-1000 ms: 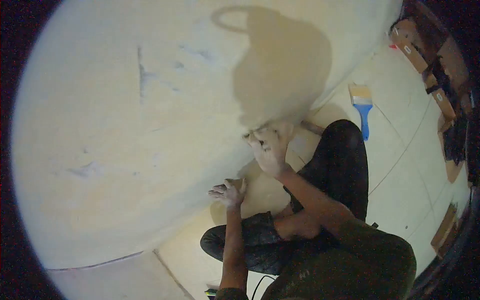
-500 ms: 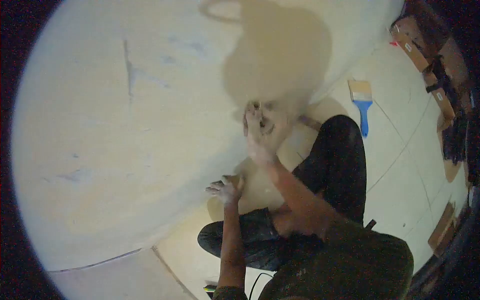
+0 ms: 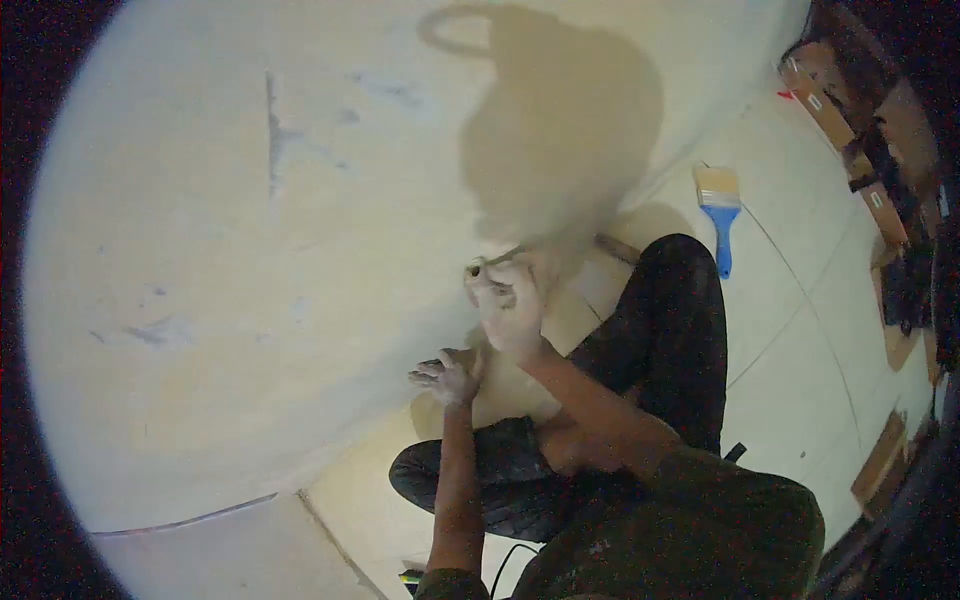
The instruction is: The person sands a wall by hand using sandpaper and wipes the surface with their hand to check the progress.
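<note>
A pale wall (image 3: pixel 200 260) with grey scuffs and patches fills the left and middle of the view. Whitish dust coats my right hand (image 3: pixel 508 305), which is at the lower part of this wall, its fingers curled round something too hidden to name. Just beyond its fingertips a small dark spot shows. Lower and to the left, my left hand (image 3: pixel 447 377) has its fingers apart near the foot of the wall, with nothing seen in it. Whether it touches the wall is unclear.
A wide brush (image 3: pixel 722 225) with a blue handle lies on the tiled floor (image 3: pixel 790 320) to the right. Opened cardboard boxes (image 3: pixel 820 105) line the right edge. My folded legs (image 3: pixel 650 350) are below the hands. A thin cable (image 3: pixel 508 562) shows at the bottom.
My right hand has moved down and slightly left along the wall, and its fingers look more curled. The left hand has stayed nearly in place. The view has shifted slightly.
</note>
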A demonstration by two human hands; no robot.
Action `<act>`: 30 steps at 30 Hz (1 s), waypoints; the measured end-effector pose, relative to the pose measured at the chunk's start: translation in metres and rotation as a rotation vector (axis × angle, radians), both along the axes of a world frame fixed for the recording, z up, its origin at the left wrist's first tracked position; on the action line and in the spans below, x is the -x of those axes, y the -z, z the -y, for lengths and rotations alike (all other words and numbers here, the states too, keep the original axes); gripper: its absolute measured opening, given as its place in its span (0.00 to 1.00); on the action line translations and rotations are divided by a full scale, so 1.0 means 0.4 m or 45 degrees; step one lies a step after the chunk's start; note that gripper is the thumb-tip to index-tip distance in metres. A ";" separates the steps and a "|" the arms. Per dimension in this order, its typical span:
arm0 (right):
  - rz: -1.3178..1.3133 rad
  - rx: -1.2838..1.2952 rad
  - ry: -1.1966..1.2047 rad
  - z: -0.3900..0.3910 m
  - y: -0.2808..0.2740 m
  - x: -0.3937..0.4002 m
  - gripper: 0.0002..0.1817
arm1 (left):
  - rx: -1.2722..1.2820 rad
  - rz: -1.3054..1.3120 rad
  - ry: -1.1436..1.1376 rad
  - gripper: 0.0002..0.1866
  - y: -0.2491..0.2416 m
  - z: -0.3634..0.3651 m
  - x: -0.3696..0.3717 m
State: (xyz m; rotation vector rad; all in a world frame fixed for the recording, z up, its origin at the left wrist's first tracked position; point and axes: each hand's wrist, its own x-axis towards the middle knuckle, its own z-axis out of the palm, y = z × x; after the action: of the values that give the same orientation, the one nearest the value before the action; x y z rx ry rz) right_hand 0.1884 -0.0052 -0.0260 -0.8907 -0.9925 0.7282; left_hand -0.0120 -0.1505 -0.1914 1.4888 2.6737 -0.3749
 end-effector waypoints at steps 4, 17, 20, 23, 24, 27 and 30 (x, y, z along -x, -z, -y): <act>0.193 -0.202 0.221 -0.056 -0.035 -0.005 0.13 | 0.059 0.023 -0.009 0.62 -0.018 -0.006 -0.010; 0.267 -0.179 0.223 -0.038 -0.022 0.021 0.12 | 0.029 -0.020 0.076 0.59 0.051 0.010 0.028; -0.153 -0.053 0.031 -0.010 0.041 0.057 0.15 | 0.040 0.005 0.007 0.57 -0.003 -0.013 -0.007; 0.215 -0.171 0.214 -0.011 0.017 0.020 0.15 | 0.013 0.140 -0.032 0.61 -0.021 -0.017 -0.006; 0.367 -0.237 0.310 -0.019 -0.013 0.004 0.15 | 0.021 0.208 -0.032 0.63 -0.018 -0.007 -0.003; 0.286 -0.254 0.199 -0.070 -0.065 0.014 0.13 | 0.086 0.201 -0.015 0.61 -0.020 -0.027 -0.002; 0.216 -0.239 0.107 -0.044 0.013 0.016 0.14 | 0.035 0.183 0.017 0.58 0.008 -0.016 0.014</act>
State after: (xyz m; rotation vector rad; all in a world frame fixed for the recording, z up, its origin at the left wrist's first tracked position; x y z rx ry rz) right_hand 0.1819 0.0124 -0.0313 -0.8336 -1.1467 0.4853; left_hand -0.0175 -0.1442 -0.1945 1.4669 2.5392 -0.2915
